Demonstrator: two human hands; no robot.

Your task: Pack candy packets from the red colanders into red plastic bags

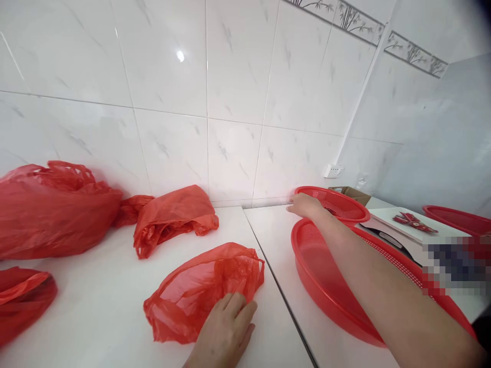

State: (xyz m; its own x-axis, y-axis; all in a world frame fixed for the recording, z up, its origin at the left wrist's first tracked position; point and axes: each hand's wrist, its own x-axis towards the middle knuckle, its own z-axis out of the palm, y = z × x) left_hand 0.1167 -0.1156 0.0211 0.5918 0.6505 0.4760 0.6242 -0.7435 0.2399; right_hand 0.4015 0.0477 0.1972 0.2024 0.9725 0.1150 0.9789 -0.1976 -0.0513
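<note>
My left hand (227, 327) lies over the near edge of a thin red plastic bag (184, 301) on the white tabletop. Its fingers are loosely bent and touch the film; they do not look clenched. With my right arm stretched across a large red plastic basket (326, 286), my right hand (305, 206) is at the left rim of a smaller red perforated basket (353, 207) near the wall. The fingers there look closed round the rim, partly hidden. Something dark red shows inside that smaller basket, too covered to name.
A bulky red bag (57, 214), a crumpled red bag (176, 217) and another red bag (23, 301) lie at left. Rightward are a cardboard box (355, 195), a white board (387, 217) with red-patterned items (414, 222) and another red basket (460, 220). The tiled wall (238, 153) bounds the back.
</note>
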